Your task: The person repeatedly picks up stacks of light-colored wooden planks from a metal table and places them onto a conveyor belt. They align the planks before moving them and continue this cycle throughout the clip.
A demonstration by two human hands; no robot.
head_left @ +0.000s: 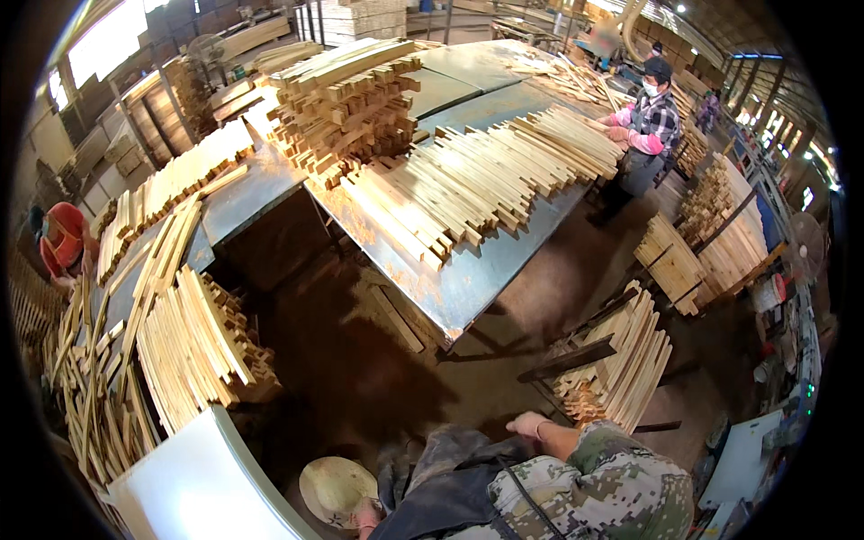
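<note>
Low in the view, my left hand [365,516] grips the edge of a round beige hat-like thing [331,486]; its lower part and most of my fingers are cut off or hidden. My right hand [531,425] is held out in front of my body, fingers loosely extended, with nothing seen in it. Just right of it lies a stack of wooden strips [621,360] on a dark metal rack. A dark apron and a camouflage sleeve [621,468] show on me.
A metal-topped table [468,288] carries a row of wooden strips [486,175] and a tall crosswise stack [346,108]. At its far right stands a co-worker [652,117] with pink gloves. More strips [193,351] are piled at left, near a pale panel [211,477]. A red-clad person [65,238] is far left.
</note>
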